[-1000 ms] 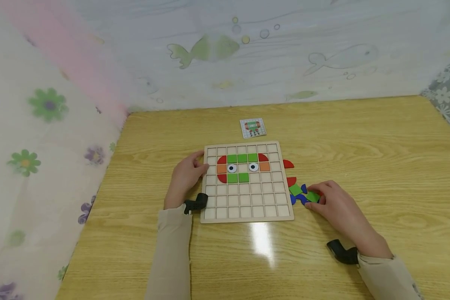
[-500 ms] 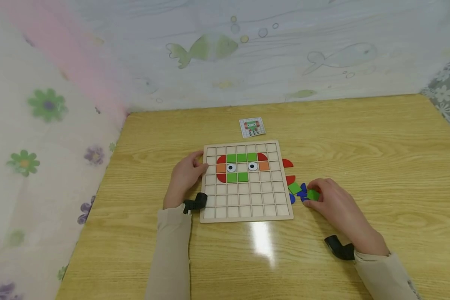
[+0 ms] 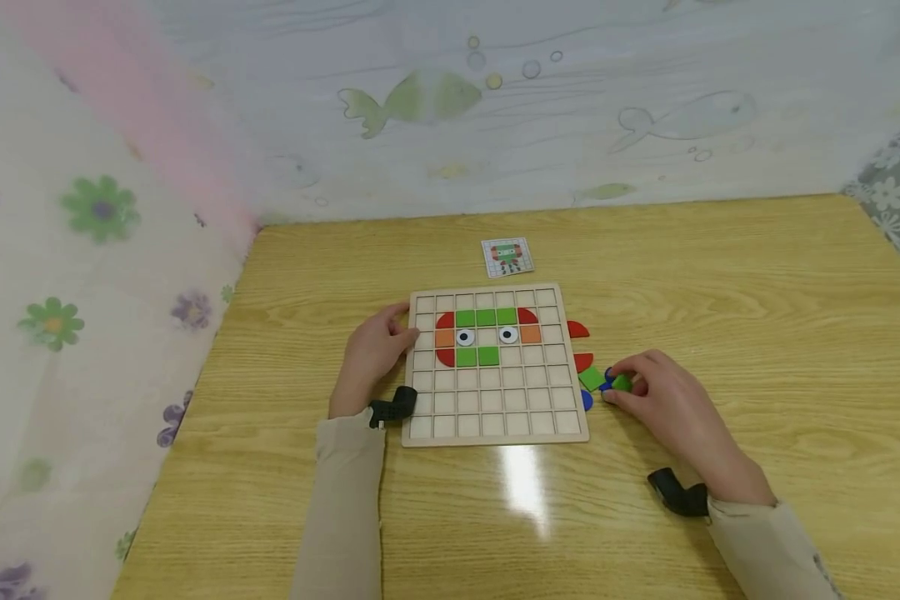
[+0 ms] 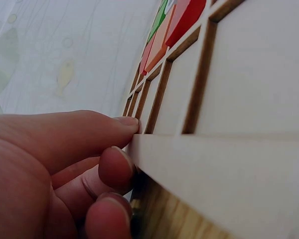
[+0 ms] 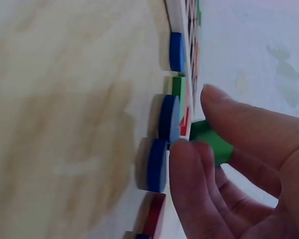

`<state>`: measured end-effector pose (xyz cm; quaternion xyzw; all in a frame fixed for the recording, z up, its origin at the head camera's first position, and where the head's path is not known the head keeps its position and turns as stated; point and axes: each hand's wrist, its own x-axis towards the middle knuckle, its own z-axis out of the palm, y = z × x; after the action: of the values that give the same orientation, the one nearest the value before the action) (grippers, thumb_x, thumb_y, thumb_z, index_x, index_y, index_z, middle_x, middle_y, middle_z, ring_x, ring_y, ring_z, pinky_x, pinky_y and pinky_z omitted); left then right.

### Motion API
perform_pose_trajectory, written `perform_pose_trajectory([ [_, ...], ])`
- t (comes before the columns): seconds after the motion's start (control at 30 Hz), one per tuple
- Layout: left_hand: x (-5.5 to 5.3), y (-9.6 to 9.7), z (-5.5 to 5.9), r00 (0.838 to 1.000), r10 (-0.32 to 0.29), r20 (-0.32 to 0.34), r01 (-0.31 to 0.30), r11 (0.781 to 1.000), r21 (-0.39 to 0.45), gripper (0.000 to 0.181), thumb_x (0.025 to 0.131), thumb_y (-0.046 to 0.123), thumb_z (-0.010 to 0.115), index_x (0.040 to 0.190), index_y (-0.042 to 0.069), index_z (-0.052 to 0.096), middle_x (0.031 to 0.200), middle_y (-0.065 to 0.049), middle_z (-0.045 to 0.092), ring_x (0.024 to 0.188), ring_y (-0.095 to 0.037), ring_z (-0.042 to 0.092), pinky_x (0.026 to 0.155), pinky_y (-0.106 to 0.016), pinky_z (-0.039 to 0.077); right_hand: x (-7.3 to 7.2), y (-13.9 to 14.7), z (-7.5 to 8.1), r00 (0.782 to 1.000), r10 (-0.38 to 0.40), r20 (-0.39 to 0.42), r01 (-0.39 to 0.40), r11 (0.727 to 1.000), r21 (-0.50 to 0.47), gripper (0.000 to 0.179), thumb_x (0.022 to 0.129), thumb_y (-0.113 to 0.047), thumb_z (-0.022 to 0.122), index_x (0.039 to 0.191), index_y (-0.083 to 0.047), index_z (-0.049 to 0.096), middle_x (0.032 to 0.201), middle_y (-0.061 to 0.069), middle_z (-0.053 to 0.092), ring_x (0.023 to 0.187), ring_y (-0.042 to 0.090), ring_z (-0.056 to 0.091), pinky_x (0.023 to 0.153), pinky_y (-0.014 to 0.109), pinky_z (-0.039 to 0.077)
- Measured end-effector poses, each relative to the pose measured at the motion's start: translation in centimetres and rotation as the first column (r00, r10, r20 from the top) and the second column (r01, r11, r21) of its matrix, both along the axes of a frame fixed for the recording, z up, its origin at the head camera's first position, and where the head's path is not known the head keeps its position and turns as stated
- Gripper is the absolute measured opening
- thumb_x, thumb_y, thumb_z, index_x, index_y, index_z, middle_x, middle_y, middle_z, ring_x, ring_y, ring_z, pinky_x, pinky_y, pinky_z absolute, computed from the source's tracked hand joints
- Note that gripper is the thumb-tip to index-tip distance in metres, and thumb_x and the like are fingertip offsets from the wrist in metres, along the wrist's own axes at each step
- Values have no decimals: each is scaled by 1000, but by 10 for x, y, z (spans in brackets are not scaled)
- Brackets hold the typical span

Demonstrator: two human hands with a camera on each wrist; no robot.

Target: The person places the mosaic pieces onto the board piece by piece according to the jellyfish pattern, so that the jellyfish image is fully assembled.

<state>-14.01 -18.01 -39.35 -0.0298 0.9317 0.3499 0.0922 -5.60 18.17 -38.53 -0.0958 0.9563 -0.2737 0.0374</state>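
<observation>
A wooden grid board [image 3: 495, 442] lies before me. Red, green and orange tiles and two eye discs [image 3: 465, 337] sit in its upper cells. My left hand [image 3: 375, 346] grips the board's left edge, the thumb on the rim and the other fingers curled at its side. Off the board's right side, my right hand [image 3: 671, 400] pinches a green square tile [image 5: 220, 148] between thumb and fingers. In the right wrist view that tile stands tilted off the tabletop. Blue rounded pieces [image 5: 158, 167] lie just under the fingertips, partly hidden by them in the head view.
Beside the board's right edge lie two red pieces [image 3: 585, 362], another green square [image 3: 592, 379] and a blue piece [image 3: 587, 400]. Behind the board is a small picture card [image 3: 507, 258]. A painted wall [image 3: 540, 150] borders the table's far edge.
My right hand has shifted slightly left and away from me with the green tile, and blue pieces near its fingertips have moved. The left hand keeps its grip on the board.
</observation>
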Motion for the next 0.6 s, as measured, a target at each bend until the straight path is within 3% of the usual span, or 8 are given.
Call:
perform_pose_trajectory([
  [0.17,1,0,0,1000,5,1,-5,1000,4,49,87,31,56,133,20,43,76,-1,56,54,-18,51,53,-31,39,-7,-2,5,999,29,-30,-29,999,-19,19,78,-29,68,87,-12,66,85,-1,55,66,12,50,60,30,40],
  [0.37,1,0,-1,1000,17,4,-17,1000,12,49,86,31,57,133,20,43,75,-1,56,57,-18,51,55,-31,39,-20,-15,9,998,60,-22,-61,996,-67,21,83,-29,63,96,-13,66,70,-5,57,55,8,52,56,29,40],
  [0.6,0,0,-1,1000,2,-3,-2,1000,10,49,86,30,56,133,20,43,75,0,57,55,-18,52,53,-31,39,-34,-37,6,997,71,-1,-71,986,-149,21,85,-27,60,102,-16,66,81,-3,63,69,10,56,62,31,44],
])
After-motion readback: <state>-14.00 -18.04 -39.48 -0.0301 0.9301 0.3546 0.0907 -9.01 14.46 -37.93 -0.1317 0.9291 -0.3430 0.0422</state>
